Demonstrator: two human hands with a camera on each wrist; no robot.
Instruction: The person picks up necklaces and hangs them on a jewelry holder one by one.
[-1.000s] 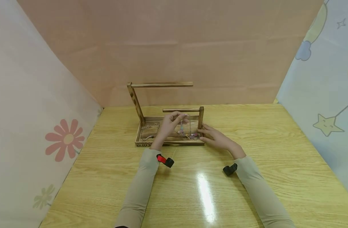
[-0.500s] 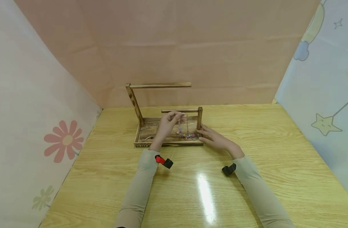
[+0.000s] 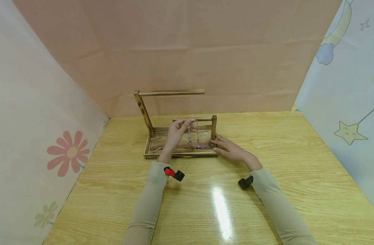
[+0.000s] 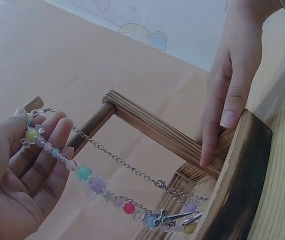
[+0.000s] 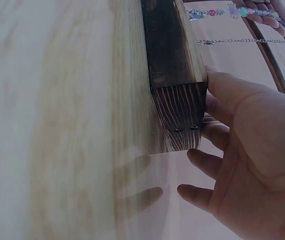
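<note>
A string of pastel candy-shaped beads with a silver chain [image 4: 84, 173] hangs from my left hand [image 3: 174, 134], which pinches one end between thumb and fingers. Its lower end, with metal charms, reaches down into the tray of a dark-streaked wooden jewelry stand [image 3: 182, 156]. The raised end is close to the stand's lower bar [image 3: 205, 119]; contact with it cannot be made out. My right hand [image 3: 232, 150] rests at the stand's right end, its fairly straight fingers touching the short post [image 4: 157, 132] and tray corner. In the right wrist view, its outer fingers [image 5: 198, 194] are spread free.
Another chain with pale beads [image 3: 158, 148] lies in the tray's left part. A longer upper bar [image 3: 171, 92] extends from the tall left post [image 3: 144, 114]. The stand sits on a wood-grain table [image 3: 275, 143] before a pinkish backdrop, with patterned side panels.
My left hand has moved a little left and upward, lifting the beaded string closer to the lower bar. My right hand stays at the stand's right end.
</note>
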